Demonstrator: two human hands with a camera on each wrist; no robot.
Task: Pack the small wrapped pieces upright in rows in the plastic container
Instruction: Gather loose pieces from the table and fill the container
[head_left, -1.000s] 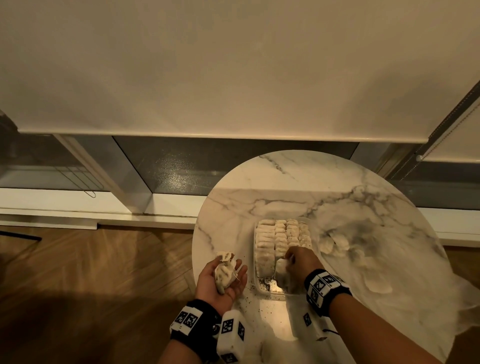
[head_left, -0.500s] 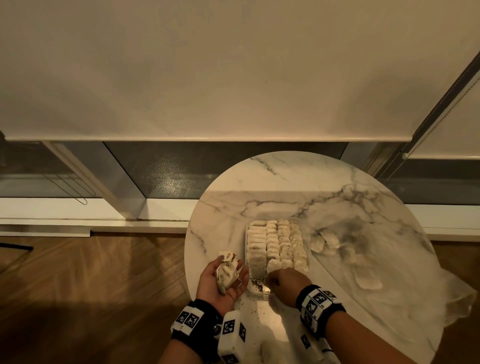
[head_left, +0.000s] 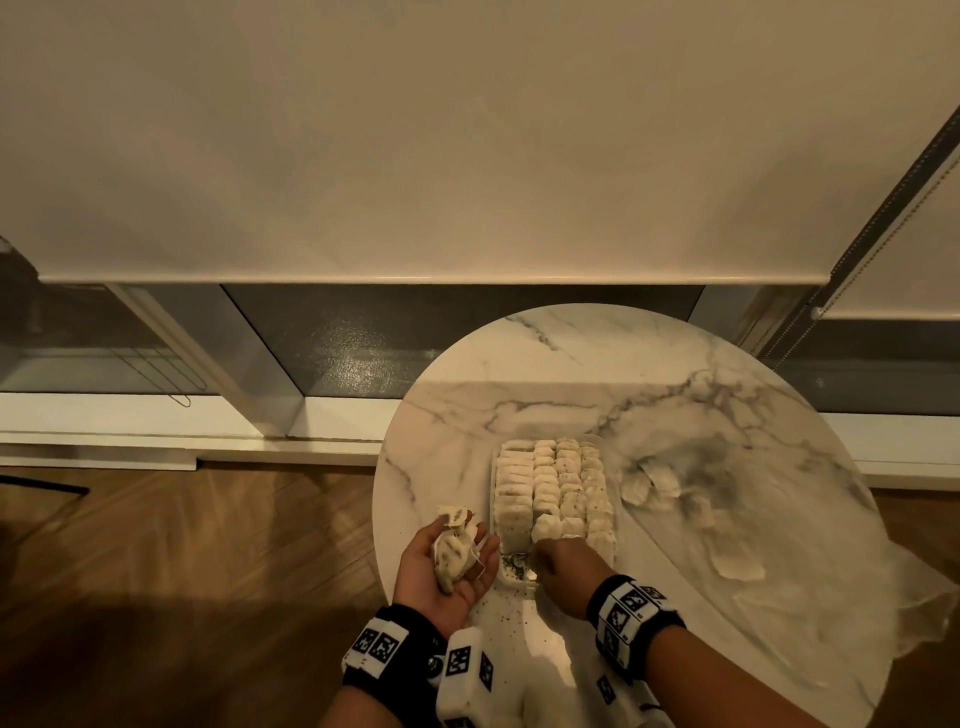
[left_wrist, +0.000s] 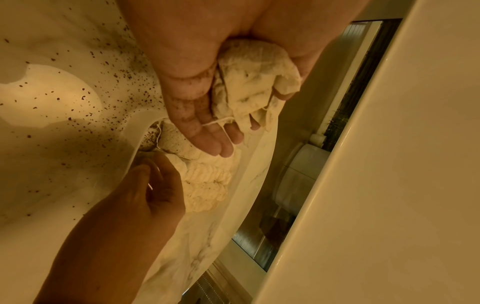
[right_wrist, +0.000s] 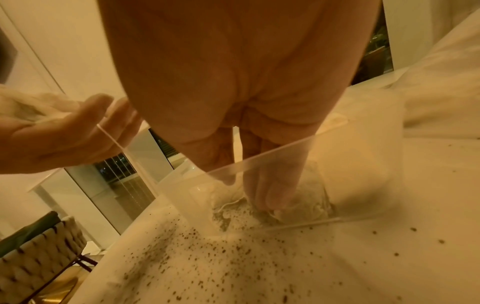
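A clear plastic container (head_left: 491, 493) stands on the round marble table (head_left: 519, 374), packed with rows of small pale wrapped pieces (head_left: 550, 483) standing upright. My left hand (head_left: 447, 571) lies palm up just left of the container. It carries a bundle of wrapped pieces (left_wrist: 249, 82) on its palm, fingers nearly straight, a string trailing off. My right hand (head_left: 566, 571) reaches down into the container's near end. Its curled fingers (right_wrist: 272, 193) hold a wrapped piece (right_wrist: 291, 211) low against the bottom, seen through the clear wall (right_wrist: 259, 162).
More loose wrapped pieces (head_left: 649, 483) lie on the table right of the container, one (head_left: 737, 566) nearer the front. Dark crumbs (right_wrist: 207, 257) are scattered over the near tabletop and the container's floor. Thin clear plastic (head_left: 924, 597) hangs over the table's right edge. The wooden floor lies to the left.
My right hand has drawn back toward me and a little left, from the packed rows to the container's near end. The left hand holds its bundle in the same place.
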